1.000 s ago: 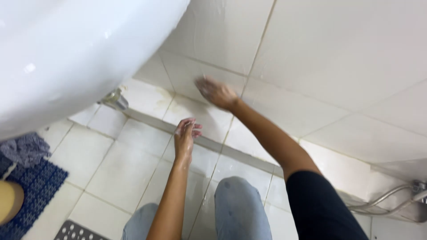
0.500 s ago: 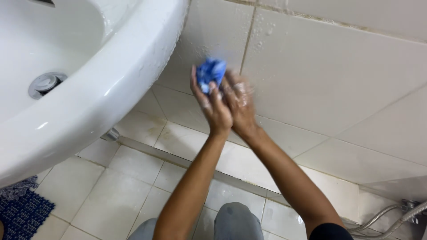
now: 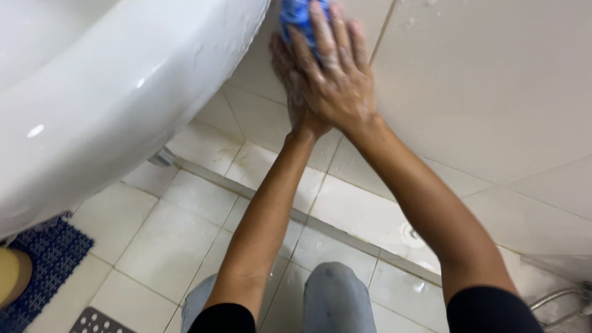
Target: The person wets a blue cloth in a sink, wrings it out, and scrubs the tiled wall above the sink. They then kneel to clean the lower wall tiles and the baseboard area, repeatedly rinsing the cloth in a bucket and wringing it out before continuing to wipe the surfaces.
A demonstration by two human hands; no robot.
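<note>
Step in hand: scrubbing the wall tile (image 3: 481, 92) with a blue sponge (image 3: 295, 13), both hands stacked on it. Suds and wet streaks show on the tile around the sponge, so this reads as mid-scrub, not start.

Right hand (image 3: 336, 77) lies on top, fingers (image 3: 322, 31) spread flat and pressing the sponge to the wall. Left hand (image 3: 295, 86) sits under and to 9 o'clock of the right, mostly covered; its fingers seem flat against the wall or the sponge's edge, but I cannot tell whether they grip it.

Sponge is at 12 o'clock of the hands, touching the tile, top cut off by the frame edge (only a small blue patch shows above the fingers).

Sink (image 3: 111, 92), white, fills 9 to 11 o'clock, just beside the left hand but apart from it. Floor (image 3: 166, 246) tiles at 6 to 7 o'clock, wet in spots. Blue mat (image 3: 43, 259) at 8 o'clock. Grey hose (image 3: 558, 305) at 4 o'clock. Knees in jeans at 6 o'clock.

Next move, my read: keep flat pressure, sweep along the grout line at 1 o'clock, mind the sink rim.

No packages, labels or signs in view.
</note>
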